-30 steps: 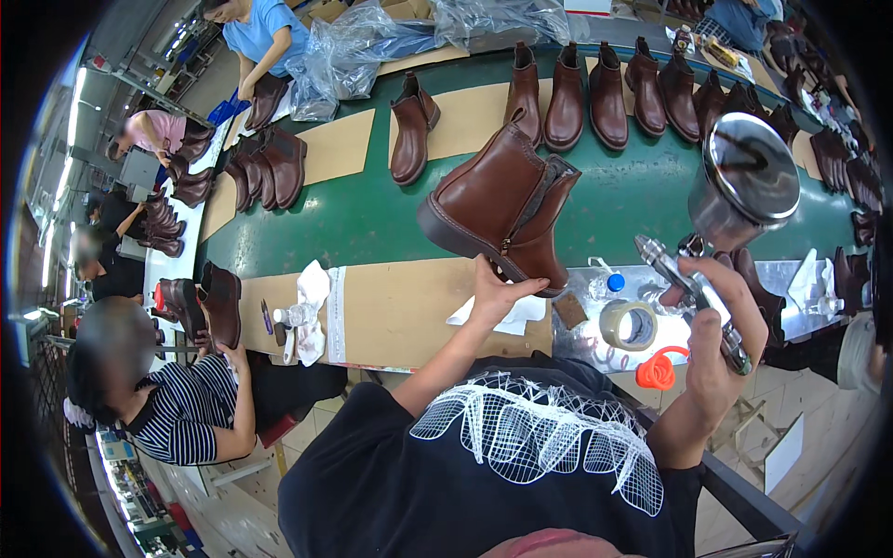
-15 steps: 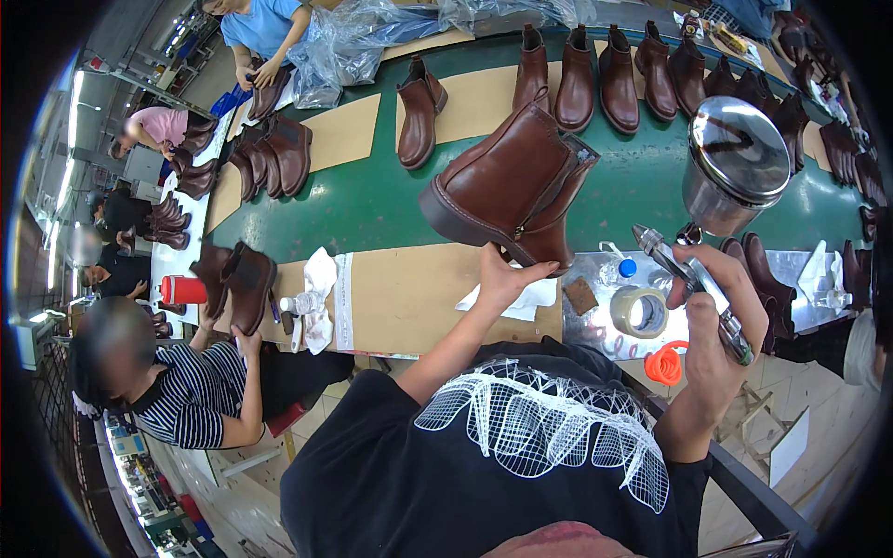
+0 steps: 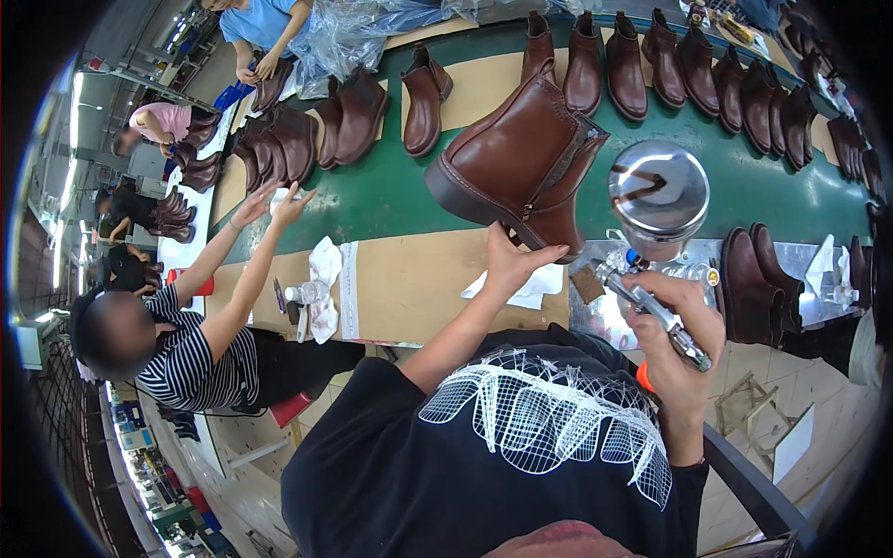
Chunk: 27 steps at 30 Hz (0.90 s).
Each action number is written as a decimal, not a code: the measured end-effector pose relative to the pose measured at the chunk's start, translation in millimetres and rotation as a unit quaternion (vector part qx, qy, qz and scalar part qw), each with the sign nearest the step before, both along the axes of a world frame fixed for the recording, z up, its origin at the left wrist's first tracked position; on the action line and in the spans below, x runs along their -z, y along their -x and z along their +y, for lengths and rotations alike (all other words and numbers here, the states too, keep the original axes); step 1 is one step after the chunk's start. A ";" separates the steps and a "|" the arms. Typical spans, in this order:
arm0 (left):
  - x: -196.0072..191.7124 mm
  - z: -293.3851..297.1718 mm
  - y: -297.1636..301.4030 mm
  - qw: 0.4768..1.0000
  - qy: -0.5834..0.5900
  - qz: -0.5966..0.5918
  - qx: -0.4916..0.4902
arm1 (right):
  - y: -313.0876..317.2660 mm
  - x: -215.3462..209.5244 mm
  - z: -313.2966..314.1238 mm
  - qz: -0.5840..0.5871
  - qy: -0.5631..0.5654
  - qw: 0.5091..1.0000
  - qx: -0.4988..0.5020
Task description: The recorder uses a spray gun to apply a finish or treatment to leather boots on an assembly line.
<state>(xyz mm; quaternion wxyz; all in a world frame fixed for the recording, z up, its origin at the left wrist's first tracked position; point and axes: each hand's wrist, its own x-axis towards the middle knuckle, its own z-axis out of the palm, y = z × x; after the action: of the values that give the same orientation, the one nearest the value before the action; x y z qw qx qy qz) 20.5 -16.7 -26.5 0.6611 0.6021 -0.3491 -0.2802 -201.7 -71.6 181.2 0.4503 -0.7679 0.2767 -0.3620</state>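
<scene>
On my feed the spray gun [image 3: 642, 298] is now further L than a sec ago, its nozzle nearer the brown ankle boot [image 3: 512, 139]; I judge that puts the two in closer working range; boot's pose is abt unchanged; meanwhile the co-worker [image 3: 209, 358] in stripes has let go of a pair of boots [image 3: 358, 116], now standing on the green surface [image 3: 372, 209]; my L hand [image 3: 512, 270] has its grip pinching the boot from below, thumb underneath; my R hand [image 3: 674, 325] has its grip wrapped round the gun, metal cup [image 3: 656, 209] uppermost; boot's held up over the surface, tilted, thick dark sole down-L; leather looks smooth w/ soft shine, welt stitched, elastic gore + small zip pull visible.
</scene>
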 end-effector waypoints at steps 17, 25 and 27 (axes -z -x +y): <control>-19.9 5.2 -8.8 0.994 0.039 0.076 0.069 | 9.0 -0.8 -3.8 0.023 0.038 0.998 0.038; -17.8 9.0 -12.4 0.992 0.035 0.082 0.084 | 17.8 -2.2 -13.2 -0.043 -0.018 0.993 0.104; -21.0 10.4 -13.7 0.987 0.012 0.118 0.104 | 20.6 -3.7 -17.8 -0.068 -0.016 0.991 0.110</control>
<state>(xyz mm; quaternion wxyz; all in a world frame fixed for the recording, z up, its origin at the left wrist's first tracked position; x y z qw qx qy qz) 34.2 -6.3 -5.5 0.6722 0.5174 -0.3323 -0.4123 -222.3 -89.5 184.8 0.4376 -0.6990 0.3342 -0.4563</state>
